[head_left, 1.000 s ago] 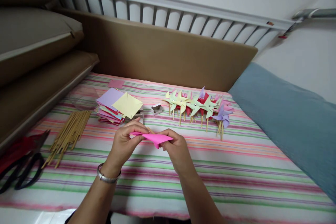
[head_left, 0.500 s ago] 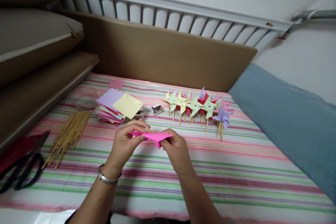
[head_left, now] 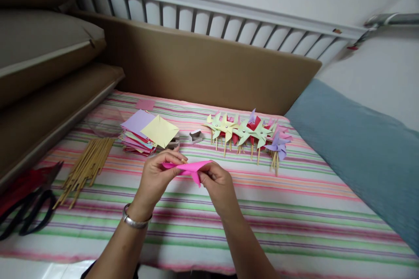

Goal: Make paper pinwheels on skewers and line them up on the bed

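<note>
Completed, by appearance: one cluster of paper pinwheels, right of centre toward the back; green, yellow, red, purple and pink, with pointed, folded blades, small round centres on several, and slim sticks below. Count uncertain through overlap.

Part-made, as judged: one pink paper sheet, raised above the striped cloth between both hands; bent, smooth, with a narrow flap hanging near the right end. Fastened or loose at the middle: cannot tell. Pale tan sliver just behind, possibly a stick end.

Left hand: thumb below, fingers above, pinching the sheet's left part. Right hand: thumb and curled fingers pinching the right end; fingertips partly hidden.

Unused, as judged: one thick stack of paper squares, purple on top, mixed colours at the edges. One yellow square, flat, with slits running inward from the corners, overlapping the stack. One pink square, lying apart behind. One bundle of sticks, tan, straight, wood-like, uneven at the near ends.

Sundries: scissors, black-handled, at far left; small box, pale outside, dark inside; bangle, silvery, on the left wrist; brown panel, smooth, upright behind.
</note>
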Demonstrator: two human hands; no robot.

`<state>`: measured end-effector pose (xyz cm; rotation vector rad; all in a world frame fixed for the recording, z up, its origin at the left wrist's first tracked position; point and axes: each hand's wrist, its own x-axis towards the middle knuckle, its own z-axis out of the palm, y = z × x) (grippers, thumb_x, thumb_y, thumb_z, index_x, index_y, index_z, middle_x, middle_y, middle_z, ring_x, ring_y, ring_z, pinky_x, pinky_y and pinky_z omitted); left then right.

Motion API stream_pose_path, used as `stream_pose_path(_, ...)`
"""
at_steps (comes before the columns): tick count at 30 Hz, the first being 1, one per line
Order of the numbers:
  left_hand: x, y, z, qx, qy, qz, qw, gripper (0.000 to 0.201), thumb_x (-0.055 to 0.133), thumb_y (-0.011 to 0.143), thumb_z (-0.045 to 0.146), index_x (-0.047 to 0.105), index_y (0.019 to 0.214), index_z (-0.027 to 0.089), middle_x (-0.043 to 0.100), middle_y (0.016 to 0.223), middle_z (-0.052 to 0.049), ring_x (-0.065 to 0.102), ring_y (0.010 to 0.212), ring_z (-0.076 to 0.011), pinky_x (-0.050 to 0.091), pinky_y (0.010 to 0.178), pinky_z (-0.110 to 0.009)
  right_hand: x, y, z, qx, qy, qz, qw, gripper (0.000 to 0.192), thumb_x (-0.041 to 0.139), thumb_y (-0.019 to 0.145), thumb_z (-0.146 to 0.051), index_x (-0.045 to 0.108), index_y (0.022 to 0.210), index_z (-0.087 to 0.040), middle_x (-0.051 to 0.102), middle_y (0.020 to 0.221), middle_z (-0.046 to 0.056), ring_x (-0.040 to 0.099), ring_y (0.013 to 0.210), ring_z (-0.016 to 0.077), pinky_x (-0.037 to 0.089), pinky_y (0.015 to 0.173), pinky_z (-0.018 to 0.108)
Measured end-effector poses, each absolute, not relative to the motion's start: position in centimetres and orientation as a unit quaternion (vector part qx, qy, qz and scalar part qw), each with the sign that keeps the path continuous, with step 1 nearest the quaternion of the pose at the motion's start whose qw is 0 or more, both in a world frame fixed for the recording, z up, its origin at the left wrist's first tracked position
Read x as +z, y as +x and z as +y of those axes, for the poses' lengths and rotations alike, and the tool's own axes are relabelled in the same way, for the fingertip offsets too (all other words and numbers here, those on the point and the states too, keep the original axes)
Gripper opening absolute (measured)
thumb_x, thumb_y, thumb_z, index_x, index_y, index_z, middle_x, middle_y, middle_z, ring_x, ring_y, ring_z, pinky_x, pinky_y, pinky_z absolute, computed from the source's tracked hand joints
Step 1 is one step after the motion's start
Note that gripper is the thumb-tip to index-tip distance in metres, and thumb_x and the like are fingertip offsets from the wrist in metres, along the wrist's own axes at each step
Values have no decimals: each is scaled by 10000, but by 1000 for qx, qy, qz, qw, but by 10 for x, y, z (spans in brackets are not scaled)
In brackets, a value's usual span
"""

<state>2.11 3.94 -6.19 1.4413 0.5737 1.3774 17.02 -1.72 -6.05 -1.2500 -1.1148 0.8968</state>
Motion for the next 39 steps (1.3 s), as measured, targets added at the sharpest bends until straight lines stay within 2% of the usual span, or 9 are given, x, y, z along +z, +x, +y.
stream_pose_path(14, -72, 18, 43, 563, 583, 270, 519, 85, 716, 663, 152, 679, 669, 228, 681, 760, 2, 626, 809, -181, 339, 1041, -459, -53, 164, -18, 381, -531, -448, 610, 99, 594, 643, -127, 670, 654, -189, 585, 683, -11, 562, 638, 114, 452, 583, 222)
stream_pose_path(22, -75, 17, 47, 565, 572, 287, 520, 86, 730, 646, 174, 667, 650, 232, 685, 760, 0, 627, 848, -207, 327, 1050, -483, -62, 163, -16, 385, -521, -456, 610, 116, 599, 670, -129, 685, 699, -200, 618, 723, 3, 575, 654, 126, 477, 595, 227)
stream_pose_path(24, -76, 17, 48, 567, 561, 299, 524, 89, 736, 638, 193, 653, 635, 226, 680, 756, -3, 628, 859, -217, 385, 1004, -466, -65, 163, -16, 386, -520, -464, 604, 140, 593, 679, -128, 696, 733, -205, 624, 745, 6, 581, 673, 130, 479, 606, 228)
stream_pose_path(27, -78, 17, 49, 567, 525, 338, 537, 139, 760, 601, 217, 636, 664, 212, 661, 749, -3, 630, 800, -208, 517, 799, -371, -67, 163, -15, 385, -523, -474, 595, 177, 591, 684, -123, 715, 768, -216, 622, 767, 4, 584, 684, 130, 476, 620, 226)
stream_pose_path(31, -78, 18, 54, 557, 476, 356, 581, 283, 796, 537, 195, 623, 761, 200, 640, 734, 29, 605, 691, -137, 508, 614, -225, -74, 166, -13, 365, -541, -499, 570, 187, 612, 690, -134, 727, 804, -227, 631, 772, -1, 586, 716, 133, 462, 641, 220)
stream_pose_path(35, -73, 18, 55, 560, 445, 377, 589, 460, 809, 509, 190, 615, 927, 192, 650, 738, 37, 592, 634, -105, 484, 573, -192, -88, 174, -16, 356, -571, -523, 523, 144, 640, 671, -141, 719, 769, -212, 626, 716, -15, 554, 637, 114, 431, 586, 207)
stream_pose_path(39, -64, 17, 47, 550, 444, 401, 583, 513, 792, 532, 215, 600, 1005, 161, 670, 807, 6, 622, 711, -124, 497, 643, -225, -103, 183, -29, 325, -625, -527, 476, 57, 647, 661, -187, 700, 647, -203, 607, 642, -16, 538, 589, 119, 418, 570, 223)
